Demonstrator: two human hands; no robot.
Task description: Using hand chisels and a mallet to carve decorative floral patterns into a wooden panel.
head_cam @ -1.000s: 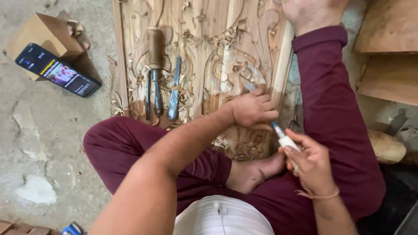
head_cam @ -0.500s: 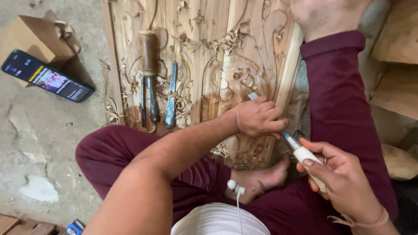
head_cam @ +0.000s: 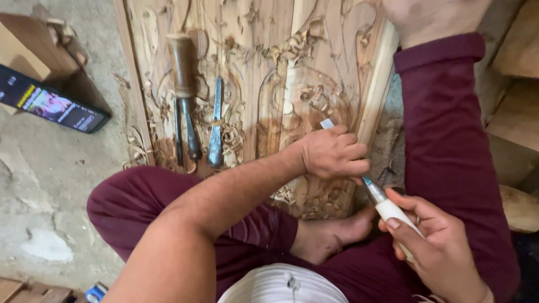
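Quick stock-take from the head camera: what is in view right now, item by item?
carved wooden panel: one, pale brown, on the floor ahead, strewn with shavings
white-handled chisel: one, passing through both hands, tip on the panel
wooden-handled chisel: one, brown, lying on the panel's left part
metal chisels: at least two, grey-blue, beside it
phone: one, dark, screen lit, on the floor at left
cardboard box: one, brown, behind the phone
left hand: closed over the chisel blade
right hand: gripping the white handle
bare foot: tucked under, maroon trousers
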